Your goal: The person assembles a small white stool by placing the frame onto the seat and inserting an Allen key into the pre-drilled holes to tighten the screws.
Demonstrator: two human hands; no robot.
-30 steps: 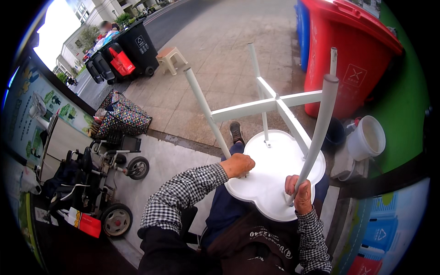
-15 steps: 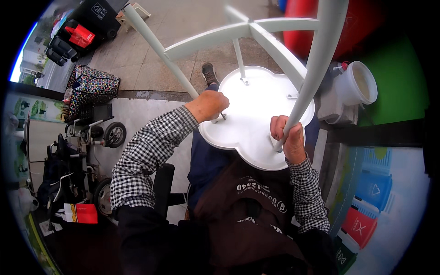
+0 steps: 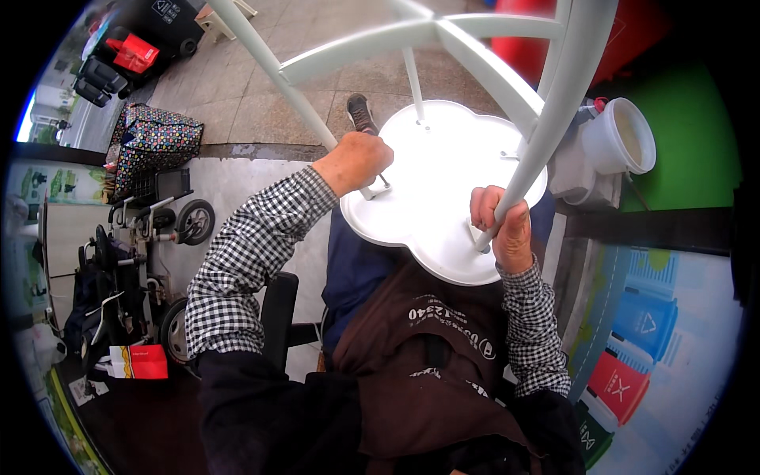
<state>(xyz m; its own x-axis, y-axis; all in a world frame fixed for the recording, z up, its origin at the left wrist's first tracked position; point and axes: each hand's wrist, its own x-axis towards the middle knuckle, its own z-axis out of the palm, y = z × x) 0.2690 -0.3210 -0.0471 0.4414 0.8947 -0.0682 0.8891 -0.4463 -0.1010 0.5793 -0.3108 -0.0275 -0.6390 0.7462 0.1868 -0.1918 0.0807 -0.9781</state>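
Observation:
A white stool or small table lies upside down across my lap, its scalloped top [image 3: 443, 182] underneath and its pale legs [image 3: 273, 75] pointing up. Curved crossbars [image 3: 483, 67] join the legs. My left hand [image 3: 360, 162] is closed at the foot of the left leg. A thin dark metal rod [image 3: 385, 181] sticks out from its fingers down to a small bracket [image 3: 375, 191] on the top; the rest of that tool is hidden in the hand. My right hand [image 3: 507, 229] is wrapped round the near right leg [image 3: 534, 154], low down, close to where it meets the top.
A white bucket [image 3: 621, 138] stands at the right beside green flooring. To the left are a wheeled cart [image 3: 158, 226], a patterned bag [image 3: 162, 138] and a black armrest [image 3: 279, 317]. Black bins [image 3: 162, 28] and a low stool [image 3: 226, 20] stand at the far left.
The legs and crossbars have shifted slightly right, and the top has moved a little farther from me. Both hands keep their hold.

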